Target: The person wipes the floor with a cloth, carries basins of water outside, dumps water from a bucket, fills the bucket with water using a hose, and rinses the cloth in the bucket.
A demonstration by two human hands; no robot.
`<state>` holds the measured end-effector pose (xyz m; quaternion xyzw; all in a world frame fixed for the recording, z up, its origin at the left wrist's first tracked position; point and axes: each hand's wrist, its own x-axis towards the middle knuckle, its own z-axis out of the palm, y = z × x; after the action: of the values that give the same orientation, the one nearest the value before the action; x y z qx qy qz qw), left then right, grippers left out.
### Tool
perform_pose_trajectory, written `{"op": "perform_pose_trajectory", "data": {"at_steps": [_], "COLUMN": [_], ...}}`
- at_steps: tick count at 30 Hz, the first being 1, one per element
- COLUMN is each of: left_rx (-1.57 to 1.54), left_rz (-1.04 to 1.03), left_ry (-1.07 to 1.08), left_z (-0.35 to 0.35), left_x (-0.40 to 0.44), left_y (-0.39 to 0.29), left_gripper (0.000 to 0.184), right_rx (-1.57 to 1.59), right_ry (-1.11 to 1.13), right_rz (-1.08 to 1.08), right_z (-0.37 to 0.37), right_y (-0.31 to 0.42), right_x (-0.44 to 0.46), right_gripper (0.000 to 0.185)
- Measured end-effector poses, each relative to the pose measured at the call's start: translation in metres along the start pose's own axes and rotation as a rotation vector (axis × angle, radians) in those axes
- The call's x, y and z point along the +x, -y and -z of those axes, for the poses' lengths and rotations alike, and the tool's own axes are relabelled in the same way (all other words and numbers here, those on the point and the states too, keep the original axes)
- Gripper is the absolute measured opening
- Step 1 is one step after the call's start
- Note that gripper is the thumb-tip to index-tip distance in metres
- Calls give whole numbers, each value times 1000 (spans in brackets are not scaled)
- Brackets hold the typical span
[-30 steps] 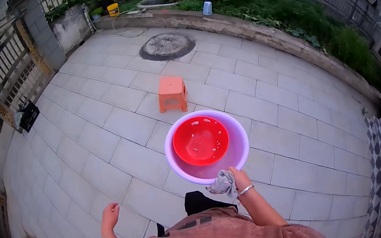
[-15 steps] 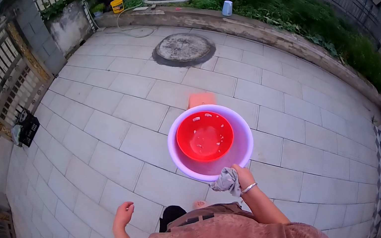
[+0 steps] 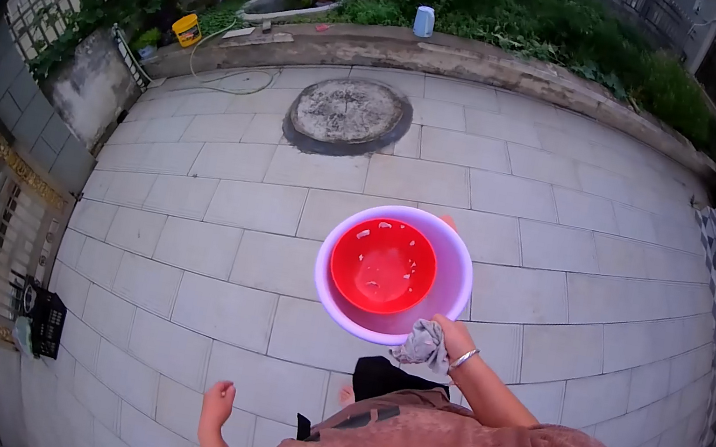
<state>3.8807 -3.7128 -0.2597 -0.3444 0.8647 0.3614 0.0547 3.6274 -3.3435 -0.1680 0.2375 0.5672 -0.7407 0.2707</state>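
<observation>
My right hand point(image 3: 454, 338) grips the near right rim of a light purple basin point(image 3: 460, 274). A crumpled grey rag point(image 3: 424, 344) is bunched in the same hand, against the basin's outside. Inside the basin sits a smaller red basin point(image 3: 382, 277), with several pale marks or scraps around its inner wall. Away to the left, my left hand point(image 3: 220, 399) hangs beside my body with its fingers curled in and nothing visible in them.
Below is a paved floor point(image 3: 262, 261) with a round concrete cover point(image 3: 348, 116) ahead. A pinkish object point(image 3: 448, 221) shows partly behind the basin. A black crate point(image 3: 48, 323) stands left by the gate point(image 3: 3, 193). On the low garden wall point(image 3: 516, 72) are a yellow bucket point(image 3: 186, 30) and a pale container point(image 3: 424, 21).
I have moved forward over the paving with the basins. The pinkish object is now mostly covered by the purple basin. My left hand has swung slightly down and left.
</observation>
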Motion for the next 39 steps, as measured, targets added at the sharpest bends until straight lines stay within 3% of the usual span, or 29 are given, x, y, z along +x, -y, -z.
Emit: {"op": "perform_pose_trajectory", "data": {"at_steps": [3, 6, 10, 12, 15, 17, 19, 22, 26, 28, 32, 35, 39], "left_rx": [30, -147, -73, -46, -69, -143, -39, -183, -151, 16, -9, 4, -102], "left_rz": [-141, -182, -199, -118, 11, 75, 195, 308, 409, 334, 174, 63, -108], "left_ry": [24, 132, 195, 157, 104, 59, 86, 85, 167, 138, -31, 111, 159], "left_z": [44, 76, 118, 151, 188, 210, 238, 255, 316, 341, 405, 441, 461], "left_x": [87, 156, 246, 279, 317, 343, 351, 406, 472, 536, 677, 776, 918], "left_y": [-37, -77, -67, -60, -35, -17, 6, 43, 69, 78, 41, -28, -62], "left_gripper": [25, 25, 27, 27, 27, 28, 28, 29, 27, 26, 25, 26, 27], "right_rx": [-57, -44, -13, 70, -10, -22, -29, -58, 20, 12, -33, -28, 24], "right_ry": [-36, -23, 44, -39, 108, 92, 93, 132, 123, 132, 97, 35, 62], "right_rz": [5, 49, 104, 148, -31, -27, -41, -33, -73, -64, -74, -77, -57], "right_z": [-65, -117, -195, -230, -288, -354, -405, -484, -579, -623, -698, -737, -812], "right_y": [12, 19, 29, 41, 66, 89, 105, 118, 125, 135, 161, 192, 223], "right_x": [12, 52, 128, 169, 226, 242, 259, 321, 360, 398, 450, 488, 566], "right_gripper": [20, 18, 17, 18, 18, 18, 18, 17, 15, 15, 15, 16, 17]}}
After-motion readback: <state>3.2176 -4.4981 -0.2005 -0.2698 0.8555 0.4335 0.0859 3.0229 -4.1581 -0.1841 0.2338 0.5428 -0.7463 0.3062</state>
